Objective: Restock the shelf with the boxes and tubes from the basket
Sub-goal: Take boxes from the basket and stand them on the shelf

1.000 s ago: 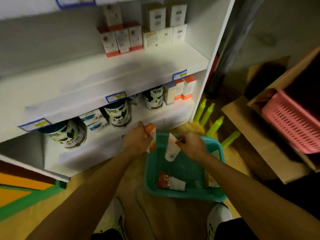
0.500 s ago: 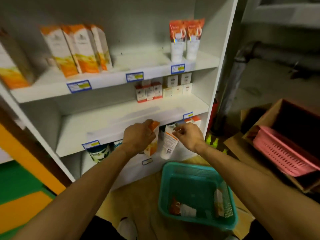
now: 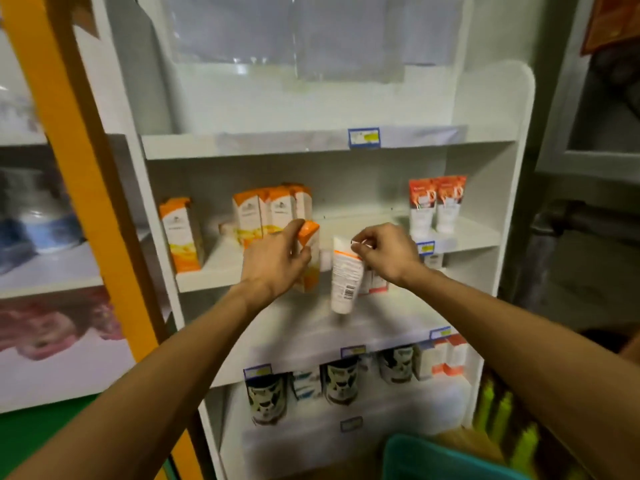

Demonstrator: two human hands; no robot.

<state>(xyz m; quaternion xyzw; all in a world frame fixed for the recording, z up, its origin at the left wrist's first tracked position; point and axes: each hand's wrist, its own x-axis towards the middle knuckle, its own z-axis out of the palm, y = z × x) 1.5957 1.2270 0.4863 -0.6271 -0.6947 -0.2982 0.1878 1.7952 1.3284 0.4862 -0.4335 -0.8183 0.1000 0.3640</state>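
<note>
My left hand [image 3: 273, 258] grips an orange-and-white box [image 3: 309, 252], held upright in front of the white shelf [image 3: 346, 143] at the level of its second board. My right hand [image 3: 388, 251] pinches the crimped end of a white tube [image 3: 344, 278], which hangs cap down beside the box. Behind the box stand matching orange-and-white boxes [image 3: 270, 211] in a row, with one more box [image 3: 180, 233] apart at the left. Two red-topped tubes [image 3: 436, 204] stand at the right end of that board. The teal basket [image 3: 436, 459] shows only its rim at the bottom edge.
Lower boards carry small red-and-white boxes [image 3: 446, 356] and dark printed tins [image 3: 341, 379]. An orange post [image 3: 86, 168] runs down the left of the shelf. Yellow-green bottles [image 3: 498, 414] stand on the floor at the right.
Both hands have risen from the basket to the second board, carrying the box and the tube. The view has tilted up, so the basket is now mostly out of frame.
</note>
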